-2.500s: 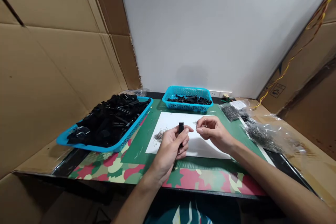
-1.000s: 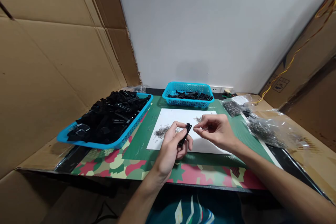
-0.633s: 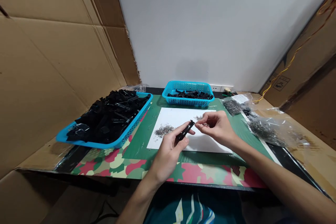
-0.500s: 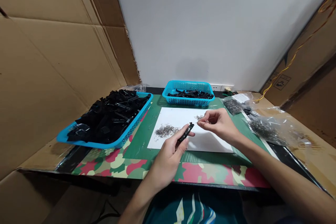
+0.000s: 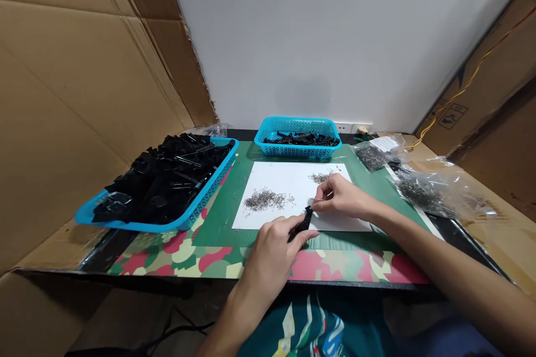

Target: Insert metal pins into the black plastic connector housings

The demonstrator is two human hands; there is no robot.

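Note:
My left hand (image 5: 276, 242) grips a small, narrow black plastic part (image 5: 306, 220) between thumb and fingers, low over the front edge of a white sheet (image 5: 285, 223). Most of the part is hidden by the fingers. Just beyond its upper end, my right hand (image 5: 341, 196) pinches a thin metal piece (image 5: 320, 199); its exact kind is too small to tell. The right fingertips are at the top of the black part. On the sheet lie a larger heap of small bent metal wires (image 5: 263, 199) at left and a smaller heap (image 5: 320, 177) behind my right hand.
A blue basket (image 5: 209, 192) piled with black plastic parts (image 5: 163, 178) stands at left. Another blue basket (image 5: 297, 150) holds black parts at the back. Two clear bags of metal pieces (image 5: 371, 156) (image 5: 422, 192) lie at right. Cardboard walls flank the table.
My left hand has turned over, palm side down, around the black part. My right hand has come closer, its fingertips now at the part's upper end. The view has shifted slightly.

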